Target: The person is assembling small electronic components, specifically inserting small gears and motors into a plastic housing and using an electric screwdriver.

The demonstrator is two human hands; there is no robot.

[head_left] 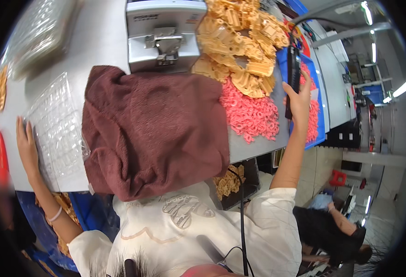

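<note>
Tool point(293, 69) in right hand point(300, 102)

Lying flat on the left side of the table point(101, 32), being a clear plastic tray point(57, 127): thin, shiny, see-through, showing a grid of small pockets and catching bright glints. Resting its left edge right by the left hand's fingers point(22, 124), and reaching its right edge toward the brown cloth point(156, 124). Over on the right, being a long, narrow black bar point(294, 64), of unclear kind, pointing away from the body, being gripped in the right hand's fingers point(307, 81) beside the blue bin point(322, 124).
</note>
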